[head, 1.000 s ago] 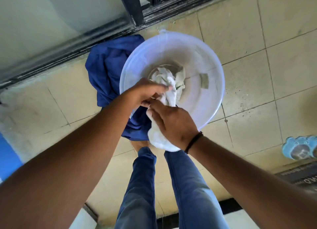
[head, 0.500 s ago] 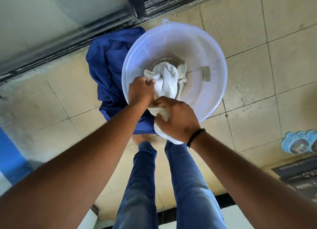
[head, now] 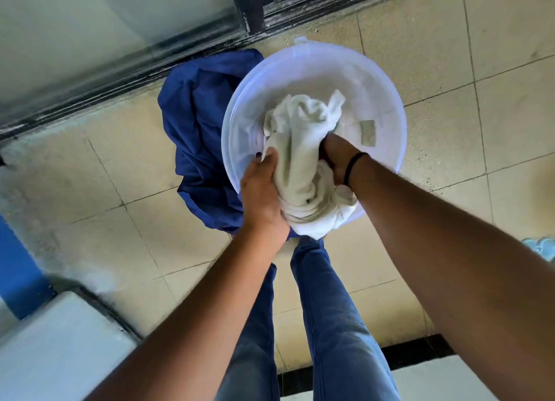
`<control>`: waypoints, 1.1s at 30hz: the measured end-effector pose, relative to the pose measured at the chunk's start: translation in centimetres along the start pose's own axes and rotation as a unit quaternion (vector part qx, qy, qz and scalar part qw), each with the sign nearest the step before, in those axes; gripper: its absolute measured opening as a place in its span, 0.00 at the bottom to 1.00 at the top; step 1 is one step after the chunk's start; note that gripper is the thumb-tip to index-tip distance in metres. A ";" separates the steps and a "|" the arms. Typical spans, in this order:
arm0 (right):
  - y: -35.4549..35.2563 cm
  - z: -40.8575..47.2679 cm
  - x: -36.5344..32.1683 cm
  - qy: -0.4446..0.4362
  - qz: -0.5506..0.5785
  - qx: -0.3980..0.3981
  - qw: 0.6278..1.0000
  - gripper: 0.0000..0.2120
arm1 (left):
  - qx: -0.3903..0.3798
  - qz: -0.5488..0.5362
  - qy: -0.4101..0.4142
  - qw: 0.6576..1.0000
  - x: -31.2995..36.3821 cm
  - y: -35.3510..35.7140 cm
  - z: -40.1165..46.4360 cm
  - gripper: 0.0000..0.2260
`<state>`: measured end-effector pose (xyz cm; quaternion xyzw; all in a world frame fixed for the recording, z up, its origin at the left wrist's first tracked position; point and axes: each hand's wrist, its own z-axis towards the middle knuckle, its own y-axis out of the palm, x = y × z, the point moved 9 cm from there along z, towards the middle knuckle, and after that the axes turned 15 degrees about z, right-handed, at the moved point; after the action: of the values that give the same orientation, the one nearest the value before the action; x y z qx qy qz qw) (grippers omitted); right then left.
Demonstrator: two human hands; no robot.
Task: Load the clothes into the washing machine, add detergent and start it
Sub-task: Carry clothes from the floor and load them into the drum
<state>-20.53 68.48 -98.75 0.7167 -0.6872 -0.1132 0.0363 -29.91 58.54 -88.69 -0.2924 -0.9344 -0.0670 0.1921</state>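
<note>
The left hand [head: 264, 196] is curled around the near side of a bunched white cloth [head: 303, 160], thumb on top and fingers wrapped under the bundle. The right hand [head: 336, 157] grips the same cloth from the other side, its fingers buried in the folds, with a black band [head: 353, 167] round the wrist. The cloth is gathered between both hands at the near part of a pale plastic bucket [head: 390, 112]; its upper end lies inside the bucket, and its lower end hangs over the near rim towards the person's legs. A small square label shows on the bucket's inner wall, just right of the cloth. A dark blue garment [head: 201, 136] lies crumpled on the tiled floor [head: 105, 175], pressed against the left side of the bucket and partly under it. Blue jeans [head: 330, 325] fill the lower middle of the view. A white surface [head: 54, 349] sits at the lower left corner, and a dark door track [head: 120, 79] runs along the floor beyond the bucket
</note>
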 end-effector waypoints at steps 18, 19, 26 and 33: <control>8.7 -11.6 -2.0 -0.519 -0.453 -0.044 0.723 0.08 | 0.108 0.359 0.249 0.893 8.6 -1.8 2.5 0.25; 8.9 -12.2 -1.7 -0.537 -0.451 -0.054 0.711 0.08 | 0.078 0.391 0.237 0.886 8.8 -1.1 3.4 0.21; 5.4 -9.6 1.3 -0.447 -0.482 -0.010 0.753 0.15 | 0.140 0.521 0.301 0.786 8.5 -0.8 2.1 0.11; 6.9 -9.9 1.9 -0.438 -0.489 -0.085 0.750 0.05 | 0.085 0.596 0.261 0.754 4.3 -2.6 -0.3 0.20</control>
<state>-25.10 65.16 -87.92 0.8203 -0.1711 -0.4751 -0.2685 -34.57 58.54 -86.73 -0.7436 -0.4861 0.0674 0.4541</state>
